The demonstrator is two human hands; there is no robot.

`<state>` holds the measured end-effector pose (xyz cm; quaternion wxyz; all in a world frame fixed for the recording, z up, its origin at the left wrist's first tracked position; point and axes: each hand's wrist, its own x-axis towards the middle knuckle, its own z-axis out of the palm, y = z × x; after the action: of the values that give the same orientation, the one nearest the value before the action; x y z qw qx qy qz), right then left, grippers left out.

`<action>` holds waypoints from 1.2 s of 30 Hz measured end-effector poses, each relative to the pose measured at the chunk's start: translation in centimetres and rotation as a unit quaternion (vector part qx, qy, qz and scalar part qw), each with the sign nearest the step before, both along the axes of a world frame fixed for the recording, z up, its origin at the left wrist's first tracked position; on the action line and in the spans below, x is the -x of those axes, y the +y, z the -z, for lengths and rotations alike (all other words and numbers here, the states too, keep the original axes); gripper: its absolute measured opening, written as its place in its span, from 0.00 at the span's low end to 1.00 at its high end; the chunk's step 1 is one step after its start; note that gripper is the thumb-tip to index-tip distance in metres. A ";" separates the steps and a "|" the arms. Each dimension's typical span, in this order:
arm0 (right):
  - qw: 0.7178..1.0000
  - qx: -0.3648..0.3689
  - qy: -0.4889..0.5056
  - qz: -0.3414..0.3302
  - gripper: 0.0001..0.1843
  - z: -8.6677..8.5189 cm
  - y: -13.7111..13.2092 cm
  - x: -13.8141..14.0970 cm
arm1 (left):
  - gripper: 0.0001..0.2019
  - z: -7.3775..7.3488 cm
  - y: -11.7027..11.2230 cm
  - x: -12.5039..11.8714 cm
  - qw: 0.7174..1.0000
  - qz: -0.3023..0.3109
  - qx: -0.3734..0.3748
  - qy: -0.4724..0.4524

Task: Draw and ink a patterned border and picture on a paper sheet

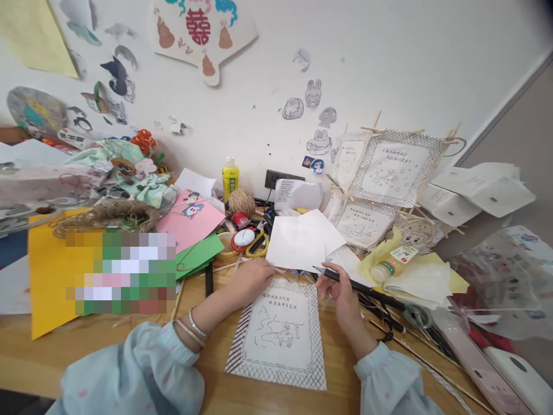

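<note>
A paper sheet [276, 340] with a line drawing, handwritten characters and a cross-hatched border lies on the desk before me. The left side of its border shows thicker, darker diagonal stripes. My left hand [254, 279] rests at the sheet's top left corner, fingers curled together; whatever they may pinch is hidden. Right of the sheet's top edge, my right hand [341, 294] grips a black marker pen [332, 275], its grey tip pointing up and left, apart from the drawing. Blank white paper [298, 242] lies just beyond both hands.
Scissors [258, 244], a twine ball [242, 203] and a yellow-green bottle [230, 178] stand behind. Coloured paper [52, 276] and crafts crowd the left. Framed drawings [386, 167] on sticks lean at the wall. A juice bottle [391, 265], thin sticks and a pink phone-like slab [479, 363] lie right.
</note>
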<state>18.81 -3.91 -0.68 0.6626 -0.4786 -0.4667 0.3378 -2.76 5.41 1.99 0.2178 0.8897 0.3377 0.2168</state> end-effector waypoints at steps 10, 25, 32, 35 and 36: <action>0.997 0.023 -0.075 0.016 0.19 -0.1 -0.8 0.2 | 0.03 1.4 1.3 1.4 0.996 0.011 0.052 0.073; 0.962 0.023 -0.117 -0.244 0.11 -5.4 -0.9 4.3 | 0.03 2.2 0.6 -1.0 0.991 0.105 0.084 0.007; 0.953 0.134 -0.174 -0.208 0.12 -1.5 1.3 6.7 | 0.10 1.3 2.1 0.8 0.972 0.213 0.096 0.019; 0.949 0.146 -0.194 -0.202 0.11 -0.1 1.1 6.6 | 0.20 0.8 2.5 1.6 0.965 0.241 0.091 0.044; 0.948 0.147 -0.199 -0.198 0.11 0.1 1.1 6.5 | 0.22 0.7 2.5 1.8 0.965 0.244 0.083 0.055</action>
<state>12.29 -2.83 -0.83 0.3982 -0.5263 -0.6197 0.4249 -4.53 7.91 1.26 0.3186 0.9344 0.1386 0.0789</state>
